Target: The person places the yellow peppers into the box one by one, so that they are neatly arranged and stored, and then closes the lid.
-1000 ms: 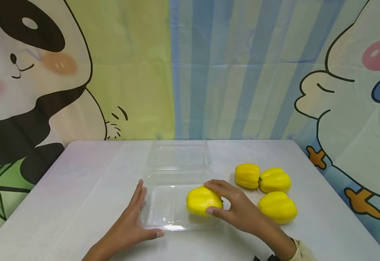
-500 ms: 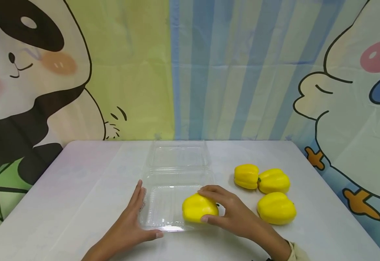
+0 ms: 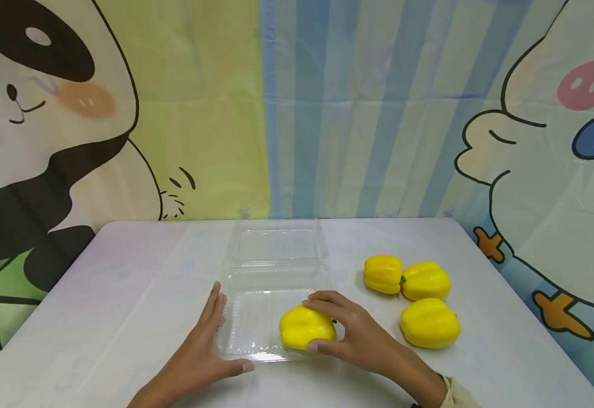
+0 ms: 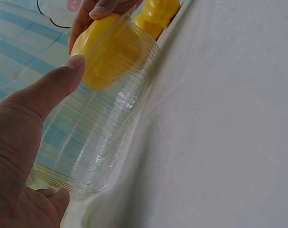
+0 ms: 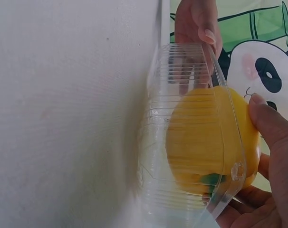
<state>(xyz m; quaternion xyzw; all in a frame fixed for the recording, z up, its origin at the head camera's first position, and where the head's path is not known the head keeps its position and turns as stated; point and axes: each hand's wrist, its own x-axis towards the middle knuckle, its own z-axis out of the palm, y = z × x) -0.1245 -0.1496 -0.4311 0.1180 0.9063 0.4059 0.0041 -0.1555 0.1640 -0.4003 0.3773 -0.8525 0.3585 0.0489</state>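
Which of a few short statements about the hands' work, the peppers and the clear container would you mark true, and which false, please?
1. The right grip holds a yellow pepper. True.
2. The clear container is closed. False: the lid of the clear container lies open beyond its base.
3. Three other peppers sit on the white table, right of the container. True.
4. The left grip also holds a pepper. False: the left grip is at the container's left side, with no pepper.
5. The held pepper is partly below the base's rim. True.
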